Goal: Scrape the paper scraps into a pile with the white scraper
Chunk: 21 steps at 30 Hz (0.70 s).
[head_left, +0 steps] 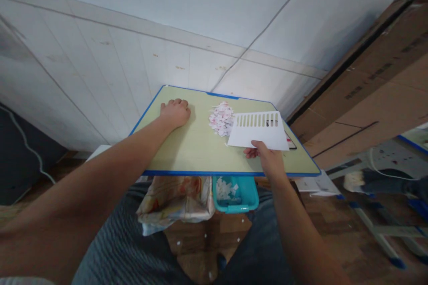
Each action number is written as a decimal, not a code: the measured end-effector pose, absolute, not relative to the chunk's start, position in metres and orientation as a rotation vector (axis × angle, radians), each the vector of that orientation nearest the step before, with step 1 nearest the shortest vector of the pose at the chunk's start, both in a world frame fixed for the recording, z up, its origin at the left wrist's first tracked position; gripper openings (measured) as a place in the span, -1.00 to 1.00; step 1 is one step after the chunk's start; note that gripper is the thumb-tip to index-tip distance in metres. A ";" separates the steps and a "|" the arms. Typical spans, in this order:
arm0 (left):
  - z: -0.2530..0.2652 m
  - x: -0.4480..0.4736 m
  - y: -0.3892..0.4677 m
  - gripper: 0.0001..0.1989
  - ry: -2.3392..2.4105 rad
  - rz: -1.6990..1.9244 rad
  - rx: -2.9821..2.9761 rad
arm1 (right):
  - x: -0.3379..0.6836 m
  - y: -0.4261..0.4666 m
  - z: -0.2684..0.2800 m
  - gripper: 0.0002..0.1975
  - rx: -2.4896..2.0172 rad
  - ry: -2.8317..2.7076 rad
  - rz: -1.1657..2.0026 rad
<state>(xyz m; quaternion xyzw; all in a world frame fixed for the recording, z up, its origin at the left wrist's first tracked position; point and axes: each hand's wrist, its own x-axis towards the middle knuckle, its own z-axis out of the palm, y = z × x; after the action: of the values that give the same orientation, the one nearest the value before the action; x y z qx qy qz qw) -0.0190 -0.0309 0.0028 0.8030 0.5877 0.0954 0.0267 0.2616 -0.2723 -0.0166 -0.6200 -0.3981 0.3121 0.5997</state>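
Low centre, a teal bin (236,209) holds paper scraps (224,189). Right of centre, the right hand (269,158) pinches a slotted white sheet (257,137) overlapping the paper pile (221,118) in view; a sideways swipe could scatter pieces. Centre-left, the left hand (175,113) rests palm-down on the desk (197,151); whether it covers anything cannot be told.

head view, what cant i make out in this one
In the head view:
- Flat object: mostly hidden by the slotted white card, so its kind is unclear.
- Right hand: part of its grip is hidden under the card.
- Left hand: its own back hides the palm.
- Paper pieces: markings too small and blurred to read.
- Teal basket: far part hidden by the board.
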 end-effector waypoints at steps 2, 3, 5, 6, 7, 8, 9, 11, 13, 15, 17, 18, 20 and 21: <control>0.004 -0.030 -0.045 -0.28 1.831 0.247 2.456 | 0.261 -0.269 -0.018 -0.67 -1.413 -0.921 0.747; 0.005 -0.036 -0.053 -0.26 1.837 0.242 2.448 | 0.261 -0.267 -0.019 -0.68 -1.404 -0.914 0.753; 0.006 -0.050 -0.067 -0.24 1.836 0.213 2.441 | 0.258 -0.263 -0.019 -0.74 -1.396 -0.891 0.761; 0.007 -0.056 -0.074 -0.24 1.854 0.210 2.434 | 0.257 -0.261 -0.019 -0.78 -1.396 -0.877 0.763; 0.007 -0.063 -0.080 -0.24 1.871 0.205 2.425 | 0.256 -0.259 -0.018 -0.82 -1.397 -0.861 0.763; 0.007 -0.069 -0.087 -0.24 1.879 0.209 2.421 | 0.255 -0.257 -0.017 -0.84 -1.400 -0.846 0.761; 0.007 -0.074 -0.092 -0.26 1.876 0.226 2.428 | 0.255 -0.255 -0.016 -0.84 -1.403 -0.834 0.758; 0.004 -0.081 -0.101 -0.31 1.876 0.263 2.448 | 0.256 -0.252 -0.014 -0.81 -1.410 -0.822 0.754; 0.000 -0.084 -0.107 -0.35 1.882 0.329 2.485 | 0.258 -0.250 -0.012 -0.78 -1.415 -0.825 0.763; -0.004 -0.083 -0.109 -0.36 1.895 0.361 2.504 | 0.261 -0.249 -0.010 -0.77 -1.418 -0.835 0.784; -0.006 -0.081 -0.110 -0.36 1.915 0.388 2.504 | 0.264 -0.248 -0.009 -0.76 -1.420 -0.847 0.808; -0.007 -0.080 -0.110 -0.36 1.929 0.399 2.498 | 0.265 -0.248 -0.009 -0.75 -1.423 -0.853 0.820; -0.007 -0.077 -0.110 -0.37 1.953 0.402 2.484 | 0.266 -0.245 -0.011 -0.71 -1.436 -0.865 0.845; -0.007 -0.075 -0.110 -0.38 1.966 0.396 2.473 | 0.266 -0.244 -0.012 -0.69 -1.445 -0.870 0.857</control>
<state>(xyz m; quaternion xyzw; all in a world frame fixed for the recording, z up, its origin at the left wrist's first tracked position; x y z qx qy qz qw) -0.0753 -0.1098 -0.0069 0.7766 0.6173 0.1243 -0.0214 0.2664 -0.2438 -0.0123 -0.6196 -0.3729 0.3674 0.5849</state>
